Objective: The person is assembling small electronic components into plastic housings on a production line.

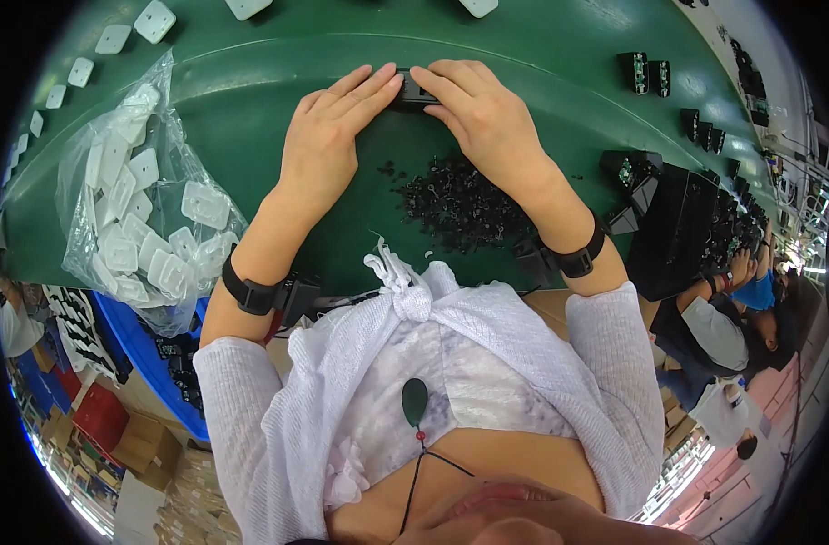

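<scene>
Hands meet at the far middle of a green desk (pixel 541 36), both set on one small black part (pixel 411 91) that lies flat on the green surface. The left hand (pixel 328 136) lies palm down with its fingers stretched toward the part, the fingertips (pixel 387 82) touching its left end; it grips nothing else, and the fingers are extended rather than curled. The right hand (pixel 487 113) comes in from the other side, its fingers bent over the right end of the same part and pinching it, so the piece is held between the two hands; most of it is hidden under the fingers. Each wrist carries a black band, the left wristband (pixel 251 295) and the right wristband (pixel 578 259). Just nearer the person than the hands, between the forearms, a loose heap of tiny black pieces (pixel 460 204) is scattered on the desk, close to the right forearm and apart from the held part. To the left, well apart from the hands, a clear plastic bag (pixel 142 209) holds many white square covers, and more white covers (pixel 155 20) lie in a row along the far left edge of the desk. To the right stand several black blocks (pixel 646 73), and nearer the right edge a dark tray (pixel 682 227) of similar black parts. Another person's hands (pixel 737 268) work farther along the right side.
</scene>
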A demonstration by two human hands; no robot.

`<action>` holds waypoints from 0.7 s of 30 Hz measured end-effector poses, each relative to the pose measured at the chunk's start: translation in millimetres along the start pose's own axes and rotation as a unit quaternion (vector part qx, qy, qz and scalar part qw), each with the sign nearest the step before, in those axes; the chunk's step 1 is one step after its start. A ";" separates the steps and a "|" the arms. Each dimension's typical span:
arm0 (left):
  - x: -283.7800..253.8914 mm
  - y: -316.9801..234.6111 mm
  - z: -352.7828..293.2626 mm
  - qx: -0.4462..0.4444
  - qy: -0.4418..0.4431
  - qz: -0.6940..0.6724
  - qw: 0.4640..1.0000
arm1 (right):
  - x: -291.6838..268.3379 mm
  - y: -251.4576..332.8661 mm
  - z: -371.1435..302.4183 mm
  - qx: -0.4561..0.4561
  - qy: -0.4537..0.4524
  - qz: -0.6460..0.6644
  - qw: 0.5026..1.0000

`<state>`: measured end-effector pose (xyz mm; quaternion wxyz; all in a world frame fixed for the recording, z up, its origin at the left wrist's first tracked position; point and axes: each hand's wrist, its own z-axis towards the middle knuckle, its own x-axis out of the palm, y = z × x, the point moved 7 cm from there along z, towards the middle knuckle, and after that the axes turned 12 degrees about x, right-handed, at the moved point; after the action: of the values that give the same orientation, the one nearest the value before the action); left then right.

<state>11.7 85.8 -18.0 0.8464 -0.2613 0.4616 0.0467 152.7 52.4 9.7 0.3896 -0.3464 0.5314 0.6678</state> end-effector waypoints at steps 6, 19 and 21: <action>8.0 -16.1 1.6 0.039 -0.012 0.103 0.994 | 0.4 -5.3 -0.6 -0.008 -0.016 -0.013 1.000; -1.0 9.9 7.8 -0.274 -0.096 -0.377 0.880 | -3.4 -22.4 17.6 0.164 0.121 0.494 0.845; 4.0 7.6 0.6 -0.282 -0.097 -0.392 0.870 | -4.8 -21.4 14.1 0.194 0.110 0.440 0.870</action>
<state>12.0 92.0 -24.0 0.7263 -0.6423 0.2039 -0.1357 173.2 68.3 7.3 0.0535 -0.0652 0.7873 0.6108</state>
